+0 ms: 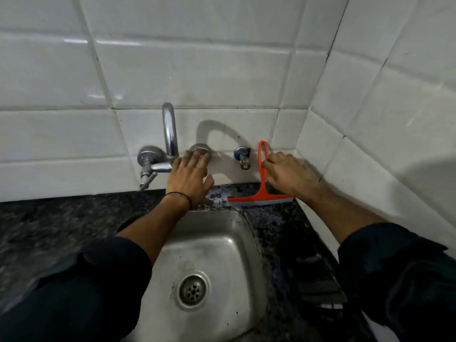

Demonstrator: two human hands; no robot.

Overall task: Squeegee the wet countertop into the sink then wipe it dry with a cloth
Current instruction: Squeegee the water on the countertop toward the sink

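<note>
Squeegee (261, 196), orange, stands at one o'clock from the drain (193, 291), upright against the wall; its blade lies flat on the countertop (61, 225) just behind the sink (222, 233), its looped handle points to twelve. My right hand (288, 174) holds that handle partway up, fingers curled round it from the right, thumb side towards the tiles (222, 65). My left hand (191, 176) is at twelve o'clock from the drain, fingers straight and lying close together, their tips resting on a round chrome knob (201, 149) on the wall; the thumb sticks out towards three; I grip nothing with it. A thin black band (182, 197) circles that wrist; both forearms come out of dark sleeves (74, 292). At eleven o'clock the chrome spout (170, 129) arches up from the wall, with a second tap (148, 157) to its left; a small valve (243, 156) with a blue cap sits between the knob and the squeegee. The dark speckled stone glistens just left of the blade; the steel basin looks dull and spotted.
</note>
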